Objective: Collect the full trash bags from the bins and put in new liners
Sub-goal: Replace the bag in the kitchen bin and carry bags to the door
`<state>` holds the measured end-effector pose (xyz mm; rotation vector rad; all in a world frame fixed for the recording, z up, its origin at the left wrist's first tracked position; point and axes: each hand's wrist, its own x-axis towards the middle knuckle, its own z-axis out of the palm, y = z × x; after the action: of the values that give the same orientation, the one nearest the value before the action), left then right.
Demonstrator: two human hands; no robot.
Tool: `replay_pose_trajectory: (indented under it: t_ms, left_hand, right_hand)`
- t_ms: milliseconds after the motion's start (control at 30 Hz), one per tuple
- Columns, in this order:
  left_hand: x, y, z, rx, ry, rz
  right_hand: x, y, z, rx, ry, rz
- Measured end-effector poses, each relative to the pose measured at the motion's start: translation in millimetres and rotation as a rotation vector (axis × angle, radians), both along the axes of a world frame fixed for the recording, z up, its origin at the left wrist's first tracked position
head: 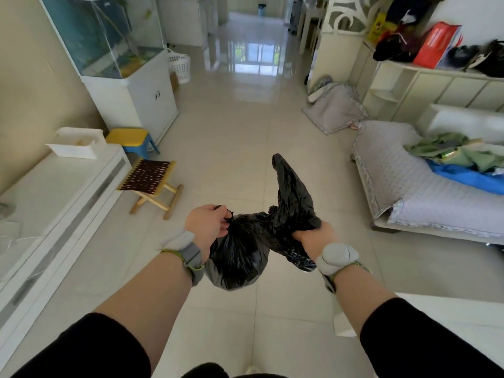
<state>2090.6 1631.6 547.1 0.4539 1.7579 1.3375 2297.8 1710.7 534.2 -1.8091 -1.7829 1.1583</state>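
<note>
A bright living room with a glossy tiled floor [231, 126]

Pale beige walls [30, 77] line the left side, where a fish tank [101, 34] sits on a white cabinet [144, 102], with a yellow stool [131, 139] and a woven folding stool [152, 184] near it. A long white surface [54, 203] runs along the near left. On the right stand a quilt-covered sofa [409, 192] and cream shelving [425, 85]. Window light reflects off the far floor, beside a white basket [180, 65].
</note>
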Motion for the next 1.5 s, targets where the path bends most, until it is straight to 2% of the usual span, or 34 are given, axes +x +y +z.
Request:
replay_pose_trajectory:
  t_ms: [200, 600, 933, 1167, 1267, 1500]
  left_hand:
    - [-58.6, 123.0, -7.1, -0.005, -0.022, -0.01]
    - [-200.1, 373.2, -8.1, 0.008, -0.019, -0.153]
    - [-271.9, 575.8, -21.9, -0.003, -0.011, -0.119]
    - [-315.7, 738.4, -12.7, -0.032, -0.015, -0.095]
    - [-333.1, 787.3, -8.4, -0.006, -0.036, -0.09]
    - [-393.9, 940.5, -19.6, 0.008, -0.048, -0.193]
  right_hand:
    - [-65.8, 115.0, -3.6, -0.007, -0.005, 0.02]
    - [-198.5, 338.2, -7.6, -0.022, -0.023, -0.148]
    - [-271.9, 535.5, -29.0, -0.061, 0.002, -0.14]
    - [-318.0, 705.9, -19.3, -0.066, 0.007, -0.121]
    - [-341.3, 752.4, -19.1, -0.058, 0.01, -0.113]
    - [-405.3, 888.0, -36.2, -0.053, 0.026, -0.21]
